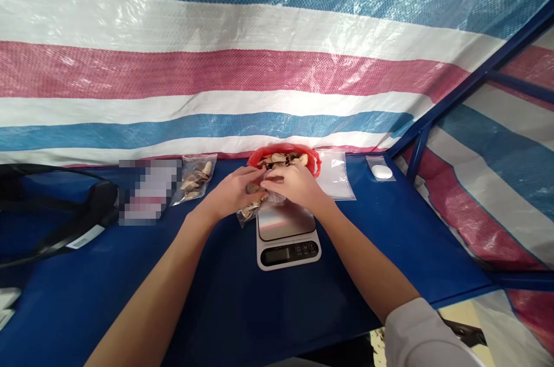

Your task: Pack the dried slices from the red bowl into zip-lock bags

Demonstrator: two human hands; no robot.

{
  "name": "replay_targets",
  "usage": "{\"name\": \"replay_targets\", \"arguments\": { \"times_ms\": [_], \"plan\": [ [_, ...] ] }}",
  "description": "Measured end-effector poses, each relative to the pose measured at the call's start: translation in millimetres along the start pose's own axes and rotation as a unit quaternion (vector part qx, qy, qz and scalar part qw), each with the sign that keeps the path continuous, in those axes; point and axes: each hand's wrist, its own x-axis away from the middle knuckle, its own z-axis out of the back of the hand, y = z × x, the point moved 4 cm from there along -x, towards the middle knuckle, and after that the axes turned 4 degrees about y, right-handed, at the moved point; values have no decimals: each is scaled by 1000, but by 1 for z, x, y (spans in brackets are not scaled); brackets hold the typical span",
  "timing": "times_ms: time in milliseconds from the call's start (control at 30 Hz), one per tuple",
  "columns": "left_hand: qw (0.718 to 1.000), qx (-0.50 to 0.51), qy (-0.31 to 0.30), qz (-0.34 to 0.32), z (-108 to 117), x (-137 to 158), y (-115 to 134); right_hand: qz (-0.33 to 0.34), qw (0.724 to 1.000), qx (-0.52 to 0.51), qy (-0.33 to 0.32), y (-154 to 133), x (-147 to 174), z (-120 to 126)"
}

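Note:
My left hand (236,189) and my right hand (298,185) meet above the back of a white kitchen scale (289,251). Between them is a clear plastic bag (247,214) with pale dried slices in it, which look like dried mushroom. The fingers of both hands are closed at the bag's upper part, and a dark slice shows by the left fingertips. Just behind the hands lies an open red plastic bag (254,156) heaped with more dried slices (281,158). The scale's display looks blank, and my right hand partly covers its metal plate (289,225).
Left of the hands lies another filled clear bag (194,179), beside a pixelated patch and a black strap-like object (82,211). Flat clear bags (337,176) lie right of the red one. Farther right, a white oval object (381,171) rests on the blue table (389,234). Striped sheeting (259,72) hangs behind.

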Motion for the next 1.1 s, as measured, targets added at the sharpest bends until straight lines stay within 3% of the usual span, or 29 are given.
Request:
{"name": "replay_targets", "arguments": {
  "times_ms": [233,400,533,700,900,1000,1100],
  "plan": [
    [1000,16,0,4,0,0,0,8,999,-30,29,10,-3,2],
    [1000,14,-3,7,0,0,0,-13,1000,10,-3,7,-2,-5],
    [1000,20,-5,13,1,0,1,1,1000,7,12,9,-3,-6],
    [999,35,-7,30,4,0,2,9,993,-114,18,19,-4,2],
    [987,110,-55,102,12,3,2,-11,947,-322,-7,21,-1,16],
    [975,157,-84,131,17,6,0,-27,932,-362,0,21,-1,22],
    [971,172,-74,146,22,8,-4,-37,925,-378,17,26,-1,25]
  ]
}}
